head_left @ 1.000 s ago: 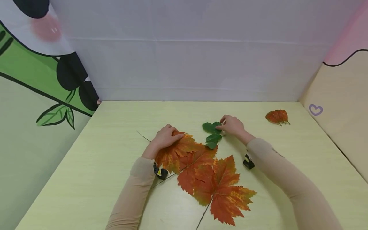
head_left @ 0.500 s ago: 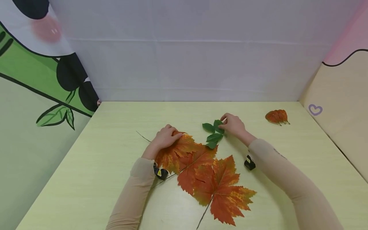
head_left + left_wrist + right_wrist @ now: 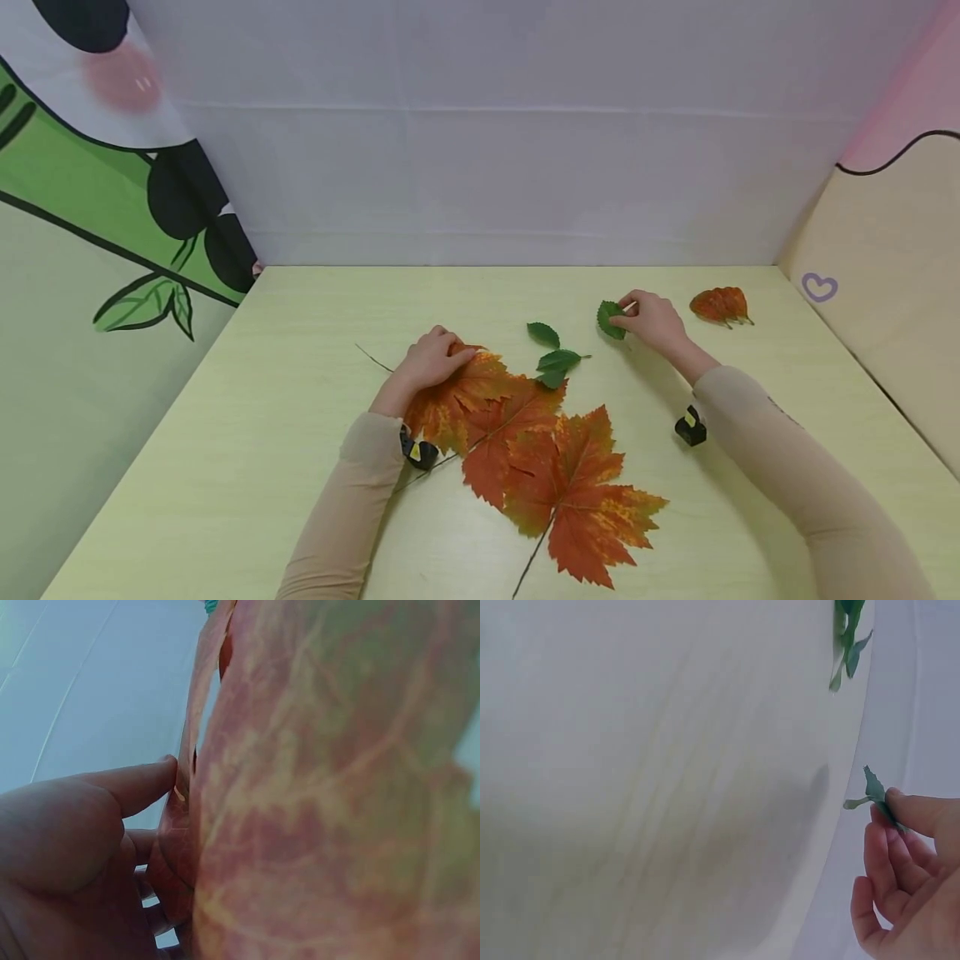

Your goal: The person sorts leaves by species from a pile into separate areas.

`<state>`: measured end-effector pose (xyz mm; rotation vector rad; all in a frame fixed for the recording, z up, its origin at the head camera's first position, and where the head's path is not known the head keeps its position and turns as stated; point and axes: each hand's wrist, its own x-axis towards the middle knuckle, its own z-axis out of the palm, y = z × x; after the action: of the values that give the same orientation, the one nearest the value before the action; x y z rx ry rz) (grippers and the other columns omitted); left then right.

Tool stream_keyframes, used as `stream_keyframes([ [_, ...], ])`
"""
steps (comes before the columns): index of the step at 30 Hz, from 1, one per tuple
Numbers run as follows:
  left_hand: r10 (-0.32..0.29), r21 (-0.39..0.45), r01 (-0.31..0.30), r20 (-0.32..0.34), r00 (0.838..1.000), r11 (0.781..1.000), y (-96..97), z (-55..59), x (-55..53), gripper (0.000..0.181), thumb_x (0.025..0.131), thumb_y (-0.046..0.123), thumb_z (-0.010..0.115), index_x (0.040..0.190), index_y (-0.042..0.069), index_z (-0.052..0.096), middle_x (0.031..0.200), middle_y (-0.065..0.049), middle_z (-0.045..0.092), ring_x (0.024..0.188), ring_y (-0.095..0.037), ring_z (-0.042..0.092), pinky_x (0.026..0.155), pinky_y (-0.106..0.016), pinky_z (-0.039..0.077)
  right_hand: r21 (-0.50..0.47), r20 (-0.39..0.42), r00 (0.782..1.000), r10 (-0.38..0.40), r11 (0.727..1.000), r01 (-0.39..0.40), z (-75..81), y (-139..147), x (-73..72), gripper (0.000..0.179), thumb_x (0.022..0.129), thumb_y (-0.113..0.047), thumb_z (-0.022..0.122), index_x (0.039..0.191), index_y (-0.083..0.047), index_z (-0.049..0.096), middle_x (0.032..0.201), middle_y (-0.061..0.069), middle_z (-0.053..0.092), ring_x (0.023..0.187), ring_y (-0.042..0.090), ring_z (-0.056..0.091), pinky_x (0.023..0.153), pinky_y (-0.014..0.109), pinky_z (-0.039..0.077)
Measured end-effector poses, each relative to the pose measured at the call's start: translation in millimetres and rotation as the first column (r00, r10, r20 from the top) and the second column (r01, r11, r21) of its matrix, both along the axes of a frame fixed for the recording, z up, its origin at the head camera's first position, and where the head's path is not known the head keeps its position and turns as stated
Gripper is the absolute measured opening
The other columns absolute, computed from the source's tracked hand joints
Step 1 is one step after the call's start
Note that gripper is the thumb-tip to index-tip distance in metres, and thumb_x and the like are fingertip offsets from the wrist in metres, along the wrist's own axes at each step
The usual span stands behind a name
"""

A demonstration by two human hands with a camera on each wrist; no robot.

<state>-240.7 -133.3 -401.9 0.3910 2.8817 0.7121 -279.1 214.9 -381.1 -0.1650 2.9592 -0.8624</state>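
Observation:
My right hand point(image 3: 656, 322) pinches a small green leaf point(image 3: 611, 320) with a pale stem above the table. In the right wrist view the leaf point(image 3: 875, 791) sits between thumb and fingertips. My left hand point(image 3: 431, 358) holds the upper left orange maple leaf point(image 3: 480, 385); the left wrist view has the thumb against this leaf point(image 3: 322, 787) and the fingers partly hidden behind it. A middle maple leaf point(image 3: 491, 467) and a lower right one point(image 3: 592, 508) overlap it in a row. Between the hands lie green leaves point(image 3: 558, 361), partly over the middle maple leaf, and another green leaf point(image 3: 543, 334).
A small bunch of orange-brown leaves point(image 3: 722, 306) lies at the table's back right. The pale table point(image 3: 225, 467) meets a white cloth wall point(image 3: 480, 183) at the back. Printed panels stand at left point(image 3: 150, 400) and right point(image 3: 885, 275). Long stems point(image 3: 534, 557) trail from the maple leaves.
My right hand has drawn one green leaf out of the group and carried it right and slightly back. The left hand and the maple leaves have stayed put.

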Motion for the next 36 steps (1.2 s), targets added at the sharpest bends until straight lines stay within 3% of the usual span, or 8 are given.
stream_keyframes([
  [9, -0.016, 0.010, 0.016, -0.009, 1.000, 1.000, -0.1, -1.1, 1.2, 0.043, 0.089, 0.046, 0.051, 0.100, 0.006, 0.062, 0.107, -0.013, 0.051, 0.093, -0.029, 0.050, 0.083, -0.048, 0.039, 0.020, -0.020, 0.999, -0.036, 0.999, 0.037, 2.6, 35.6, 8.8, 0.042, 0.089, -0.025, 0.057, 0.118, 0.005, 0.051, 0.107, 0.025, 0.057, 0.094, 0.037, 0.054, 0.077, 0.046, 0.044],
  [22, -0.019, 0.008, 0.019, -0.014, 1.000, 1.000, -1.7, -0.6, 1.9, 0.042, 0.091, 0.042, 0.050, 0.103, 0.003, 0.061, 0.111, -0.016, 0.050, 0.097, -0.031, 0.050, 0.085, -0.049, 0.039, 0.040, -0.059, 0.995, -0.082, 0.996, 0.084, 4.4, 77.4, 25.6, 0.046, 0.090, -0.027, 0.056, 0.117, 0.009, 0.050, 0.108, 0.028, 0.055, 0.095, 0.040, 0.053, 0.073, 0.046, 0.044],
  [31, -0.021, 0.006, 0.021, -0.012, 1.000, 1.000, -2.2, -0.9, 1.0, 0.040, 0.091, 0.042, 0.050, 0.102, 0.005, 0.061, 0.113, -0.015, 0.050, 0.097, -0.031, 0.050, 0.086, -0.048, 0.038, 0.044, -0.058, 0.993, -0.099, 0.994, 0.102, 3.7, 107.0, 33.2, 0.039, 0.096, -0.020, 0.043, 0.117, 0.013, 0.044, 0.113, 0.036, 0.049, 0.099, 0.049, 0.048, 0.077, 0.053, 0.040],
  [36, -0.019, 0.010, 0.019, -0.012, 1.000, 1.000, -1.2, -0.5, 0.4, 0.039, 0.091, 0.042, 0.050, 0.099, 0.005, 0.061, 0.112, -0.015, 0.050, 0.097, -0.031, 0.050, 0.085, -0.048, 0.038, 0.059, -0.055, 0.990, -0.131, 0.989, 0.134, 1.7, 124.3, 32.6, 0.037, 0.095, -0.014, 0.039, 0.119, 0.014, 0.042, 0.111, 0.035, 0.048, 0.091, 0.046, 0.050, 0.073, 0.051, 0.040],
])
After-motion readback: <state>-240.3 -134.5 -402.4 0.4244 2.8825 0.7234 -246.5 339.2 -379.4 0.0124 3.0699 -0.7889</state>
